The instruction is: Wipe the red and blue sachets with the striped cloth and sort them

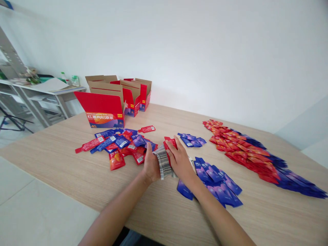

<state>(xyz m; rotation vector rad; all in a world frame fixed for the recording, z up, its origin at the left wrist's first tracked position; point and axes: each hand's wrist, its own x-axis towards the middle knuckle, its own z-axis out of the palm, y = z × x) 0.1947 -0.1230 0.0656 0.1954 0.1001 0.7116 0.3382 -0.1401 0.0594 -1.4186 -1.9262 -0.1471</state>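
Between my two hands is a stack of sachets [164,162], its layered side showing as grey and white stripes, somewhat blurred. A red sachet face [171,145] shows at its top. My left hand [151,165] is closed on the stack's left side, thumb up. My right hand [180,160] lies over the right side with its fingers pressed on the red face. Blue sachets [217,182] spread out beside and under my right forearm. To the left of my left hand lies a loose pile of red and blue sachets [123,142].
Open red cartons [104,111] stand at the back left near the wall. A small group of blue sachets [192,140] lies beyond my right hand. Long overlapping rows of red and blue sachets [246,153] run along the right. Farther left is a desk [51,90] with items.
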